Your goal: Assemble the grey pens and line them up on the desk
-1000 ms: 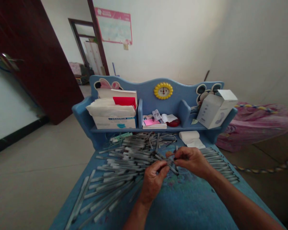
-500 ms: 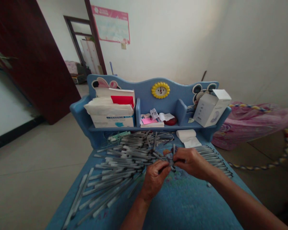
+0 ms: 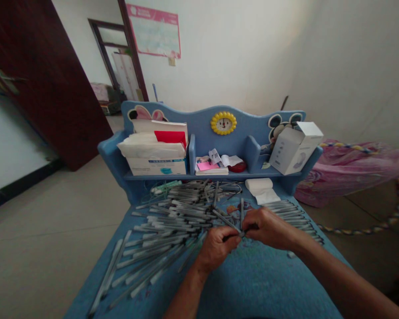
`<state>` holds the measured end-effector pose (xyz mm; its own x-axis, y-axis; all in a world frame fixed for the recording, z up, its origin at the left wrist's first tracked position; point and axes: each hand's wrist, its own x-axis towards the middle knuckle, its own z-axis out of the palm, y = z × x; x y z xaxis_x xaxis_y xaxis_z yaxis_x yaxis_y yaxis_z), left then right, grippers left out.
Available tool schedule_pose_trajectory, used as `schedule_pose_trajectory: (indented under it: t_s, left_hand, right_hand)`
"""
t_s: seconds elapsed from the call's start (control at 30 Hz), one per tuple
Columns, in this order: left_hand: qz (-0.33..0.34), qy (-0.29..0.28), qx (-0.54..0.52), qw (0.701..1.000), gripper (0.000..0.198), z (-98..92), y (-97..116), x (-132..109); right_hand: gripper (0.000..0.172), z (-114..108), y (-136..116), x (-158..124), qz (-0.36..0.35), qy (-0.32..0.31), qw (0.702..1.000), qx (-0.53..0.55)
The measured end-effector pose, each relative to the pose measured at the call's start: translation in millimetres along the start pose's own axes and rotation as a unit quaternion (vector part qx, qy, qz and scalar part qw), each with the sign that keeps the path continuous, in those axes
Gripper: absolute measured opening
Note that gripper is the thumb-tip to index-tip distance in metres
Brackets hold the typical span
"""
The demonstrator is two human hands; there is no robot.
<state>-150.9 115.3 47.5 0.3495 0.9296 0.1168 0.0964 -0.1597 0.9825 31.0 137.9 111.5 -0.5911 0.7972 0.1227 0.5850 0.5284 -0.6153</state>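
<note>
My left hand (image 3: 215, 246) is closed, thumb and forefinger pinching the lower end of a slim grey pen (image 3: 226, 220) that slants up to the left. Close beside it, my right hand (image 3: 265, 227) is closed on another pen (image 3: 242, 210), which stands nearly upright. The fingertips almost meet, and they hide the ends of both pens. To the left lies a large loose heap of similar translucent grey pens (image 3: 166, 241) with dark ends. A neater row of pens (image 3: 287, 212) lies beyond my right wrist.
The blue desk (image 3: 252, 283) has a raised shelf (image 3: 173, 178) at its back. On it are a mask box (image 3: 156, 167), papers (image 3: 213, 166), a red round case (image 3: 237, 167) and a white carton (image 3: 294, 150). Below sits a paper roll (image 3: 259, 185). A hoop (image 3: 369, 229) stands at right.
Both hands have shifted slightly to the right and down. The slanted pen and the upright pen now show more clearly between the fingers. The view has moved slightly.
</note>
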Motion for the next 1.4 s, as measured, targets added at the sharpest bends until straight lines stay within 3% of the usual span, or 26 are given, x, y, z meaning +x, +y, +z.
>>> schedule_pose_trajectory:
  t_s: [0.3,0.57,0.87,1.1,1.23,1.4]
  left_hand:
    - [-0.008,-0.007,0.032,0.999,0.016,1.6,-2.8,-0.7]
    - [0.006,0.000,0.015,1.000,0.016,3.0,-5.3,-0.9]
    - [-0.082,-0.118,0.024,0.989,0.025,-4.6,-2.1,-0.7]
    - [-0.110,-0.138,0.027,0.984,0.021,-4.0,-4.1,0.2]
    - [-0.106,-0.123,0.016,0.987,0.017,-1.7,-7.3,0.0]
    - [-0.079,-0.093,0.037,0.992,0.012,3.9,-10.1,0.0]
  right_hand:
    - [0.024,2.2,6.2,-4.8,-0.006,-0.017,1.000,0.025]
    - [0.022,2.5,4.1,-10.8,-0.021,-0.043,0.996,-0.077]
    - [0.024,6.1,8.5,-20.9,-0.054,-0.090,0.987,-0.119]
    - [0.021,7.7,9.2,-25.0,0.024,-0.099,0.995,-0.019]
    - [0.023,13.8,13.1,-27.5,0.066,-0.088,0.993,0.048]
    - [0.034,26.8,20.8,-30.3,0.113,-0.057,0.991,0.052]
